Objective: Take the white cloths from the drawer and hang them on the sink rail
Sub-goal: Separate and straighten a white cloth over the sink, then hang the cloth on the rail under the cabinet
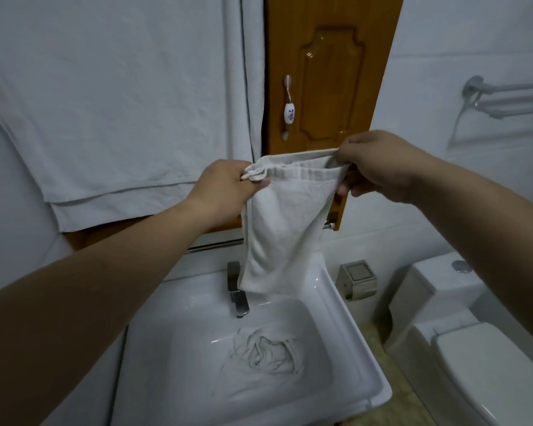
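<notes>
**Head view: a cloth held spread above the sink**

Head view, left to right: one large white towel (105,96) hangs flat against the wall. Below its edge a thin rail (216,245) runs behind the sink (363,358). The left hand (225,192) pinches the cloth (285,229) at its bunched top-left corner; the right hand (379,167) pinches the top-right hem, fingers curled over the edge. Between them the cloth hangs open in the air, its lower end just above the tap (237,290).

It is soft terry — limp, light, and likely to sag or fold wherever it is not held. The two top corners look like the right hold: they keep the hem taut enough to drape over a bar. Slipping off a smooth rail seems the main risk if it hangs unevenly.

Count: two small cloths — one in the hands, one crumpled cloth (268,355) in the basin. One tap, one wooden door (330,87), one wall rack (511,96) far right, one toilet (474,333).
</notes>
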